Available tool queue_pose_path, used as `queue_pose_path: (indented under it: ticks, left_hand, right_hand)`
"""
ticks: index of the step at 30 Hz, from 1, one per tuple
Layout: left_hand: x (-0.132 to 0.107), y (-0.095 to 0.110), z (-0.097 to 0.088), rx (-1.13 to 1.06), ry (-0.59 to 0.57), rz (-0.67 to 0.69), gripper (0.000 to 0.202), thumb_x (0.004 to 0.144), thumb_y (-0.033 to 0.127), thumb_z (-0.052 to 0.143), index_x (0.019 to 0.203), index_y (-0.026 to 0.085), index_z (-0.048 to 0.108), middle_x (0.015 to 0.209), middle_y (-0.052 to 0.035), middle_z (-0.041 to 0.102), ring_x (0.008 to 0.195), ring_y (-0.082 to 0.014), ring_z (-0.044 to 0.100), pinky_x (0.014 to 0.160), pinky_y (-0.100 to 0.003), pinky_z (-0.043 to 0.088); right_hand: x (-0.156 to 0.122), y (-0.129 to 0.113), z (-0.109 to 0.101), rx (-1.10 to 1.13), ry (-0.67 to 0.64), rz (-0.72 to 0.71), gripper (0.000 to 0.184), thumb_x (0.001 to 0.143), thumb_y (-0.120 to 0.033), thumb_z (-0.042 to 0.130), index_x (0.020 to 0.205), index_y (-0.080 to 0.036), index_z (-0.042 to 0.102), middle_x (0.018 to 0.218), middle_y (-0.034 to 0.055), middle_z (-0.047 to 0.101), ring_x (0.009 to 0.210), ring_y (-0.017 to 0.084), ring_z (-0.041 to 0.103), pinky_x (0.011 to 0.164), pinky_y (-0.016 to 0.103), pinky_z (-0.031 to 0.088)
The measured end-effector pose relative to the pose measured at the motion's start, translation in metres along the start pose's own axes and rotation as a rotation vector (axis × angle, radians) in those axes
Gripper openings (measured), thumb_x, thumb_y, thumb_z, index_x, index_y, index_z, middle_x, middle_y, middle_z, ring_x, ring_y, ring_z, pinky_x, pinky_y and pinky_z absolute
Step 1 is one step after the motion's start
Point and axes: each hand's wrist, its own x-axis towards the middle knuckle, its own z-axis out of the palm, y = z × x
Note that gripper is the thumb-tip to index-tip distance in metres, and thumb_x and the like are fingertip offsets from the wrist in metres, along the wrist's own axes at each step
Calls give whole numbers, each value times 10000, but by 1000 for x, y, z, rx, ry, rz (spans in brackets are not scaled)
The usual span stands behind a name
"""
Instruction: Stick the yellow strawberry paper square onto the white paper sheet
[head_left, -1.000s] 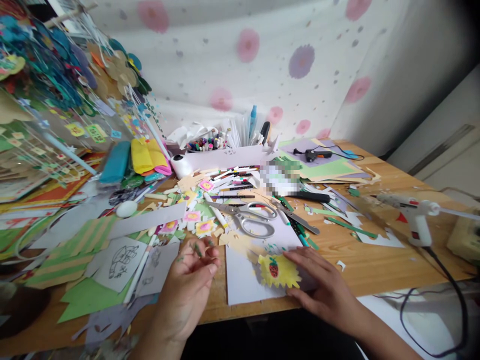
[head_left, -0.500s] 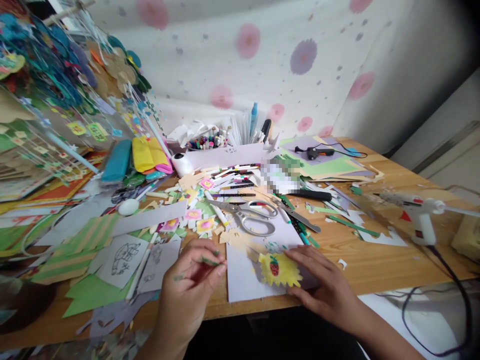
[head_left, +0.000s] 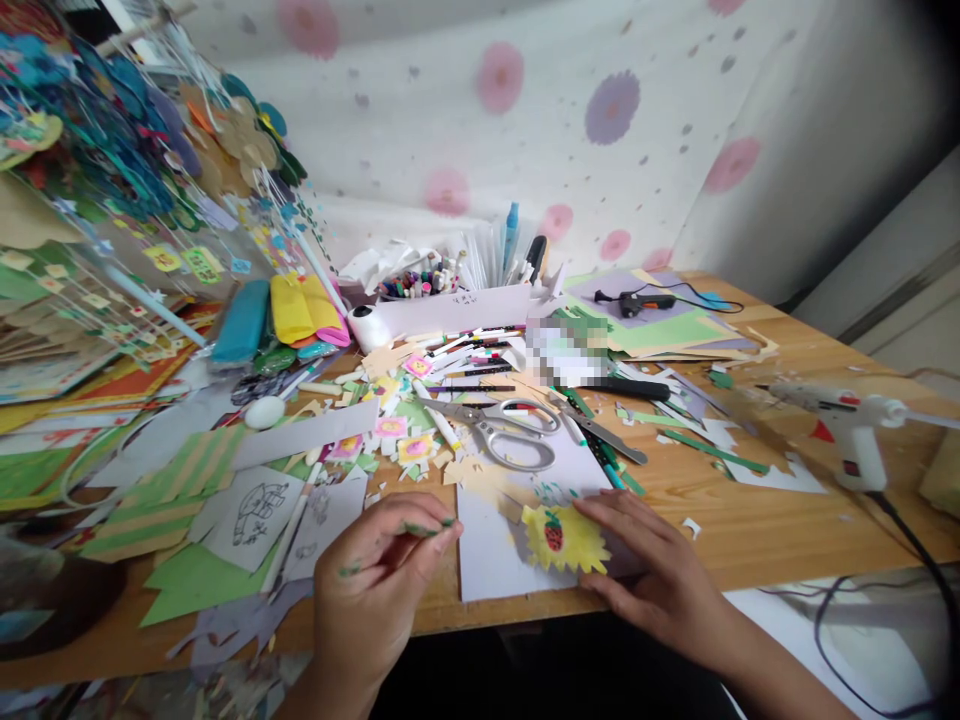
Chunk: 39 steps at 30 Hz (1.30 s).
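Observation:
A small yellow paper piece [head_left: 576, 548] with zigzag edges and a drawn red strawberry with green leaves lies over a pale sheet of paper [head_left: 487, 570] at the table's front edge. My right hand [head_left: 656, 565] holds its right side, fingers on the top corner and thumb at the lower edge. Left of the sheet, my left hand [head_left: 382, 575] is raised with thumb and fingertips pinched together. Green stains mark its fingers; whatever sits in the pinch is too small to make out. Tiny green scraps [head_left: 555, 492] lie just above the yellow piece.
Silver scissors [head_left: 517, 435] and a long-bladed cutter [head_left: 600, 430] lie beyond the sheet among markers and paper scraps. A white glue gun [head_left: 847, 420] stands at right, its cord hanging off the edge. Line drawings [head_left: 255, 515] and green paper [head_left: 202, 590] lie at left. Hanging paper ornaments [head_left: 127, 130] fill the upper left.
The view has shifted slightly, moving the scene a little to the right. Both hands keep nearly the same pose, the left still pinched, the right still at the yellow paper piece.

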Motion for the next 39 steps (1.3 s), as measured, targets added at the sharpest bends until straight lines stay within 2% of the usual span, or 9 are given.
queue_pose_path:
  ticks: [4, 9, 15, 21, 25, 29, 34, 39]
  left_hand:
    - [-2, 10, 9, -36, 90, -83, 145, 749, 79, 666, 747, 212, 724, 769, -26, 708, 724, -156, 678, 653, -234, 611]
    - [-3, 17, 16, -37, 104, -103, 123, 728, 96, 702, 715, 218, 708, 743, -17, 713, 675, -160, 685, 646, -257, 610]
    - [-2, 15, 12, -15, 38, -24, 226, 750, 16, 616, 750, 233, 679, 766, -4, 707, 696, -152, 689, 655, -248, 594]
    - [6, 6, 3, 113, -145, 106, 300, 746, -47, 586, 789, 250, 594, 804, 5, 719, 705, -159, 691, 615, -261, 564]
    - [6, 7, 8, 111, -102, 99, 281, 743, -36, 601, 719, 238, 542, 773, 11, 731, 703, -164, 698, 611, -263, 559]
    - [1, 7, 14, 80, -12, 24, 231, 749, 2, 624, 745, 232, 602, 765, -1, 736, 699, -171, 709, 606, -264, 591]
    - [3, 2, 8, 93, -156, 69, 298, 735, -46, 603, 825, 236, 637, 820, -18, 721, 724, -185, 709, 646, -301, 611]
    - [5, 0, 6, 137, -178, 89, 339, 710, -73, 576, 817, 248, 599, 805, 3, 706, 698, -167, 694, 616, -270, 578]
  right_hand:
    - [0, -1, 0, 0, 7, 5, 576, 801, -327, 693, 1336, -228, 504, 1202, 114, 662, 1124, 259, 620, 984, 392, 502]
    - [0, -1, 0, -1, 3, 13, 577, 799, -332, 694, 1337, -234, 509, 1211, 111, 660, 1135, 266, 618, 990, 395, 501]
    - [1, -1, -1, -5, -3, -9, 577, 808, -330, 690, 1341, -232, 493, 1222, 112, 655, 1137, 259, 615, 989, 391, 503]
    - [-3, 1, 1, -19, -11, 15, 595, 809, -343, 689, 1357, -238, 483, 1228, 114, 649, 1137, 278, 613, 987, 433, 502]
    - [-3, 1, 1, 9, 2, 20, 590, 812, -333, 687, 1358, -237, 488, 1219, 113, 655, 1140, 277, 612, 990, 423, 500]
    - [-1, 1, 0, 15, -5, 14, 581, 808, -336, 691, 1347, -237, 497, 1209, 108, 660, 1127, 269, 619, 985, 414, 503]
    - [-1, 2, 0, 14, -8, 27, 583, 798, -337, 698, 1341, -234, 511, 1209, 105, 663, 1134, 264, 618, 1001, 400, 495]
    - [-2, 1, -1, 23, -17, 32, 590, 798, -338, 698, 1344, -230, 501, 1218, 108, 656, 1148, 262, 607, 1007, 396, 491]
